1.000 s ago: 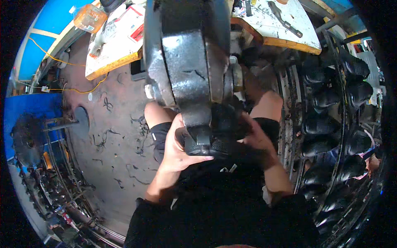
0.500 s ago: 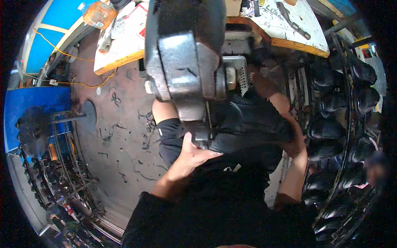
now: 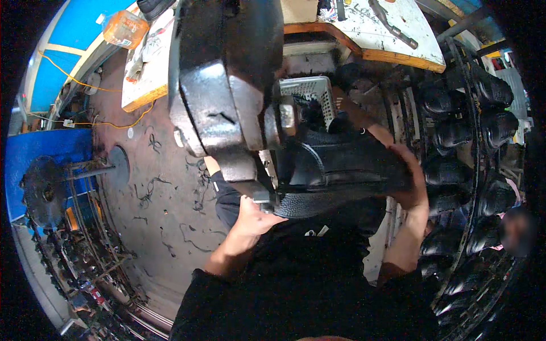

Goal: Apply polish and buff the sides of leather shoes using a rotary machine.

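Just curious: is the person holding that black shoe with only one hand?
No, both hands hold the black shoe: the left hand at one end, the right hand at the other.
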Available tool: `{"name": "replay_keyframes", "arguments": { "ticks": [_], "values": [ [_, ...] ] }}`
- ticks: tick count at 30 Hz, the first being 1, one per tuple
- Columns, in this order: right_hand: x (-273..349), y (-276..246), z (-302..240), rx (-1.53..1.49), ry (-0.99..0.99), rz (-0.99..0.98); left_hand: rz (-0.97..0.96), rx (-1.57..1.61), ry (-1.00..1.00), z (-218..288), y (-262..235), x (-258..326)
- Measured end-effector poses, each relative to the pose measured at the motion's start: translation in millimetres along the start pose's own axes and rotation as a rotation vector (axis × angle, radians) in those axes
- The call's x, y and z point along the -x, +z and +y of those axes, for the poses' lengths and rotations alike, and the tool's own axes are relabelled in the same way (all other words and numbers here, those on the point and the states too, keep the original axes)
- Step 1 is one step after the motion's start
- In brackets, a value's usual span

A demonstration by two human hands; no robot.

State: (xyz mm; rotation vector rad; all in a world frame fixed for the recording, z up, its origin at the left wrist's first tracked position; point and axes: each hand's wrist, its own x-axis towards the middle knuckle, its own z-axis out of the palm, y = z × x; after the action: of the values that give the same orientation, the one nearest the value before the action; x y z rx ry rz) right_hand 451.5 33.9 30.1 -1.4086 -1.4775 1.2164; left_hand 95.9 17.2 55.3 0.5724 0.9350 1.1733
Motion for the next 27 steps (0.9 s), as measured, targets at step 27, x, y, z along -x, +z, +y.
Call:
{"name": "replay_keyframes", "arguments": {
  "ticks": [27],
  "values": [
    [238, -26, -230, 1.226, -0.958, 1.225, -0.911, -0.187, -0.304, -26, 75, 9]
  ]
}}
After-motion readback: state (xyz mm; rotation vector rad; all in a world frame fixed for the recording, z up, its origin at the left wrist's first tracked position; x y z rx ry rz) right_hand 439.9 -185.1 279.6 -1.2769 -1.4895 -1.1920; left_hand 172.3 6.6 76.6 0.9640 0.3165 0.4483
